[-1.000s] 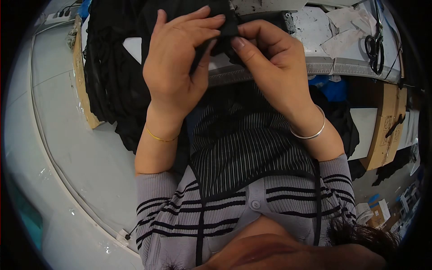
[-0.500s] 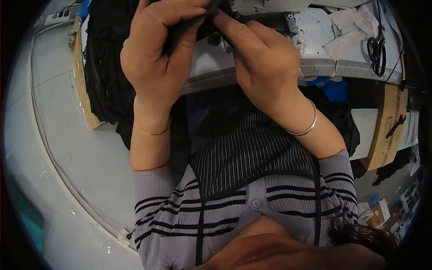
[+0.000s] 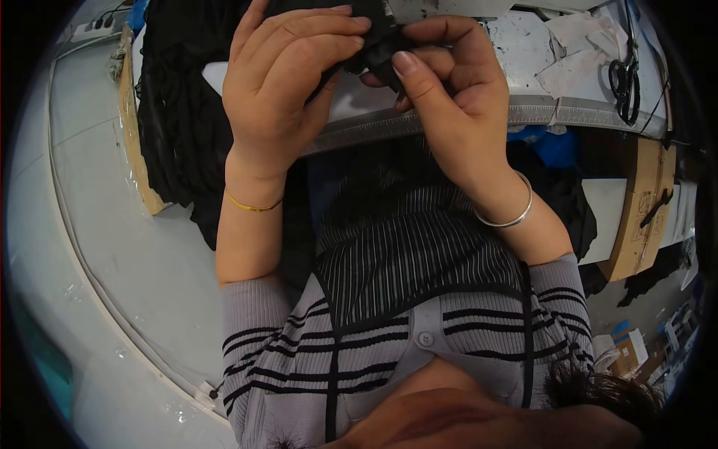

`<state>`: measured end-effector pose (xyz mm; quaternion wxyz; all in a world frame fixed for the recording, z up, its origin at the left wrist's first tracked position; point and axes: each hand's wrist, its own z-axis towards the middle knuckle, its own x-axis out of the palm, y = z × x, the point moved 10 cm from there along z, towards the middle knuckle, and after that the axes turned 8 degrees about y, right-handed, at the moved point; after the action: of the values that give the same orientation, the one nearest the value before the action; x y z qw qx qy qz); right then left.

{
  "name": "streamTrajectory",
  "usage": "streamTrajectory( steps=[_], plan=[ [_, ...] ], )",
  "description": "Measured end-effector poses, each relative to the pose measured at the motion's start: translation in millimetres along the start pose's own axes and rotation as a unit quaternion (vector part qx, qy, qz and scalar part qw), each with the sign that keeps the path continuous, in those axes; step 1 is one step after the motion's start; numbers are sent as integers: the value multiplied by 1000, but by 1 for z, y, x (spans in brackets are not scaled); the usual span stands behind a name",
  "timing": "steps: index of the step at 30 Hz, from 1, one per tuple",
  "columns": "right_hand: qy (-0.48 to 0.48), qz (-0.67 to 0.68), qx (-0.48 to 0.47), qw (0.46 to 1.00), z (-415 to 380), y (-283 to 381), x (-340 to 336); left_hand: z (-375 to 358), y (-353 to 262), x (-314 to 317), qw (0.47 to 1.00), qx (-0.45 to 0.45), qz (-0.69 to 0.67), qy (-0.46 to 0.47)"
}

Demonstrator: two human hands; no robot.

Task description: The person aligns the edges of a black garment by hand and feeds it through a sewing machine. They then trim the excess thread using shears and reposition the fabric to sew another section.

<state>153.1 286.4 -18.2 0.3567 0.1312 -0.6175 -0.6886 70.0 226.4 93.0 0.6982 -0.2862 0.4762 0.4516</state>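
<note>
My left hand is closed on a piece of black cloth near the top of the view, its fingers lying over the fabric. On the right, my right hand pinches the edge of the same cloth between thumb and fingers. Both hands are above the white work table, just beyond a ruler strip along its front edge. Part of the cloth is hidden behind the left fingers, and its exact shape cannot be made out.
A heap of black fabric hangs over the table's left side. Black-handled scissors lie at the right beside pale scraps. A cardboard box and a blue bag are below the table's right part.
My right hand has turned, so its thumb and curled fingers now show, pinching the cloth. My left hand has shifted slightly right and down, its fingers flatter over the fabric.
</note>
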Motion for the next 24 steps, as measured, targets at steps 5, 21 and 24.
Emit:
streamTrajectory(
  steps=[5,21,24],
  plan=[
    [-34,-160,-124,979,8,36,-3,1,13,0,997,-71,-16,-25],
    [-64,-484,-263,832,2,60,24,-18,33,4,987,-152,-48,19],
    [-55,-490,-247,834,6,58,24,-20,47,11,984,-167,-56,26]
  ],
)
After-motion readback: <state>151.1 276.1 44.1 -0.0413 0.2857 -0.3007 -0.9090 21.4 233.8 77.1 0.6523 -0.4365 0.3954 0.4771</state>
